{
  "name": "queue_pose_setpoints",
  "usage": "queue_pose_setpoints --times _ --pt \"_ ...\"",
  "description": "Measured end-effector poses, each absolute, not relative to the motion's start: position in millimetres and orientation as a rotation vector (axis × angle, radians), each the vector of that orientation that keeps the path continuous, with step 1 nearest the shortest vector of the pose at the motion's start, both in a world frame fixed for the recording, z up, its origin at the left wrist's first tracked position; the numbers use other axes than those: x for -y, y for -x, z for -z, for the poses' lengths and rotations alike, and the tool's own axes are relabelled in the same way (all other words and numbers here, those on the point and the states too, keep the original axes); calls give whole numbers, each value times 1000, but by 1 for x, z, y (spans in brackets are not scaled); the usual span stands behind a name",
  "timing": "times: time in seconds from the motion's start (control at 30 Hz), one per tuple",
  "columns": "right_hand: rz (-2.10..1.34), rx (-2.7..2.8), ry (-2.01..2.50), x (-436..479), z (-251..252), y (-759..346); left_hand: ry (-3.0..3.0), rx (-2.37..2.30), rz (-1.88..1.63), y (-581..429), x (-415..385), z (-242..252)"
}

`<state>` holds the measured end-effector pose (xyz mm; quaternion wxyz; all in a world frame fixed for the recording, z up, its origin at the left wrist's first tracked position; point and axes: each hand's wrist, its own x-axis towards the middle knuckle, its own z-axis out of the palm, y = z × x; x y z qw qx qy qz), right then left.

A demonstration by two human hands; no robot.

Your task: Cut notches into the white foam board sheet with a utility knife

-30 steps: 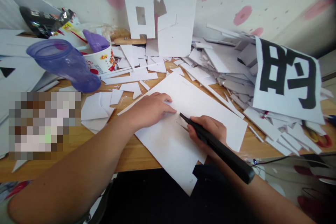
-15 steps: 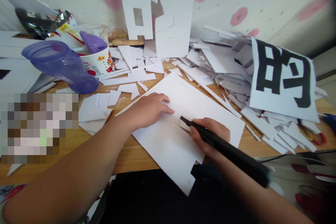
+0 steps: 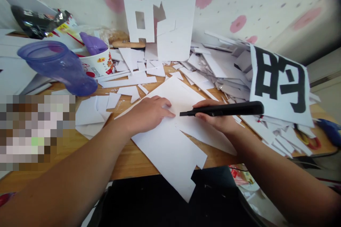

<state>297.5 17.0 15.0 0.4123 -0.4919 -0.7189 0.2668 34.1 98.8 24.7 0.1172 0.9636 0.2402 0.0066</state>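
Observation:
A large white sheet of board [image 3: 167, 156] lies on the table and juts past its front edge, with a notch in its near end and an open split running in from the near right. My left hand [image 3: 150, 113] rests on the sheet, fingers spread and index finger stretched out, pressing it down. In my right hand [image 3: 217, 120] is a black utility knife [image 3: 229, 108], gripped by its handle, which lies nearly level and points right. The dark blade tip is just right of my left index finger, over the sheet; whether it touches I cannot tell.
White offcuts [image 3: 141, 81] litter the wooden table [image 3: 122, 166]. A cut-out white panel [image 3: 174, 42] leans at the wall. At left stand a purple jar [image 3: 58, 64] and paper cup [image 3: 98, 62]; at right are a printed character sheet [image 3: 279, 81] and scissors [image 3: 314, 143].
The knife has swung from pointing down toward me to lying nearly level to the right. The split in the sheet has opened wider at its near end. My left hand stays put.

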Motion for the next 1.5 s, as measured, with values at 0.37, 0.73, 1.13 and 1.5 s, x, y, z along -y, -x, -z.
queue_pose_setpoints --times 0.37,0.73,1.13,1.5 --pt "-1048 1928 1089 -48 -15 -314 -2804 -703 -44 -34 -100 -24" --pt "-1338 1843 991 -92 -11 -308 -2803 -663 -85 -31 -105 -19" --pt "-1313 1871 1038 -87 -13 -308 -2764 -660 -128 -31 -105 -20" --pt "-1320 1928 1051 -88 -18 -307 -2768 -661 -127 -32 -105 -25"
